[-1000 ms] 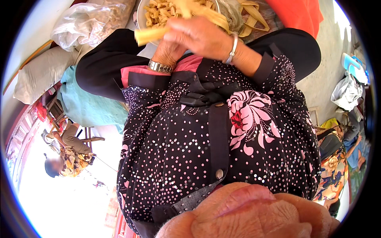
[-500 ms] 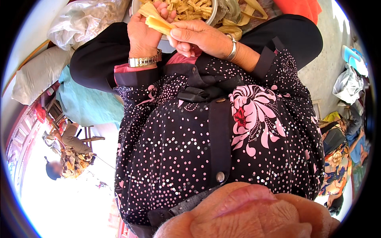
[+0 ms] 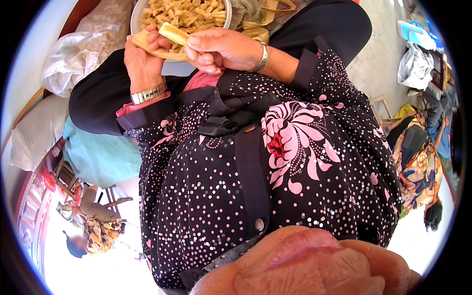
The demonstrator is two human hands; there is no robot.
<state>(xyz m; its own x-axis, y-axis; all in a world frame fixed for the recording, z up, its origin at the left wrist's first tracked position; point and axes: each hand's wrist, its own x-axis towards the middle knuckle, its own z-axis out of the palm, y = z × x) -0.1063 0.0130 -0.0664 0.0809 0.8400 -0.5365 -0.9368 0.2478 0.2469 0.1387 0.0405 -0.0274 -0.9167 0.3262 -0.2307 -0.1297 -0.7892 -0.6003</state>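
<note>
My left hand (image 3: 141, 63), with a metal watch at the wrist, is closed round a long pale-yellow strip (image 3: 169, 54) whose loose part runs across below my fingers toward my other hand. My right hand (image 3: 223, 47), wearing a silver bracelet, pinches a flat folded yellow piece (image 3: 173, 34) between thumb and fingers. Both hands are close together over the near side of a white basin (image 3: 228, 14). Many short folded yellow pieces (image 3: 184, 15) fill the basin. Whether the strip and the folded piece are joined I cannot tell.
Long loose strips (image 3: 255, 32) lie right of the basin, beside my bent knee (image 3: 339, 24). Clear plastic bags (image 3: 69, 66) and a pale sack (image 3: 37, 132) stand at left, near a teal cloth (image 3: 101, 157). Other people sit at far left (image 3: 101, 231) and far right (image 3: 420, 177).
The view has shifted, showing more of the basin. My right hand now holds the folded piece raised, and a separate-looking strip length shows below it, at my left hand.
</note>
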